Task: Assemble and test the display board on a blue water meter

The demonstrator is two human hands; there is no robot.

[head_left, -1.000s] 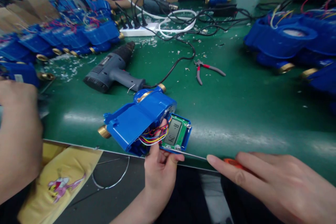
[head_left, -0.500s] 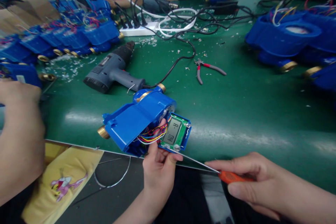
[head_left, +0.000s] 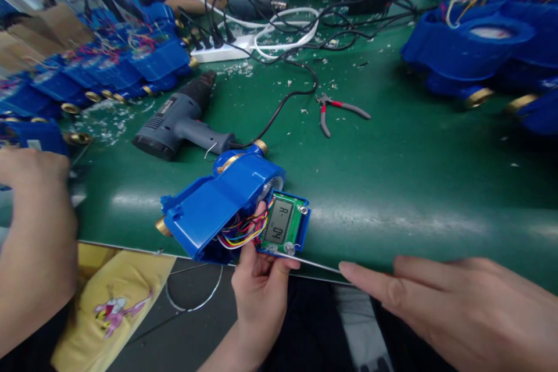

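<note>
One display board (head_left: 280, 222) in the head view sits just above the left grip (head_left: 261, 285), which pinches its blue frame (head_left: 304, 232); likely light, stiff, fragile, best held by edges, clear of the wires (head_left: 244, 231). The right grip (head_left: 453, 308) holds a thin tool (head_left: 318, 265).

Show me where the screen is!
In the head view, the LCD screen sits below centre on the circuit board, right of the coloured wires, above the left hand.

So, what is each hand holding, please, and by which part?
The left hand holds the display board by its near edge; the right hand holds a metal-shafted tool by its hidden rear end.
</note>
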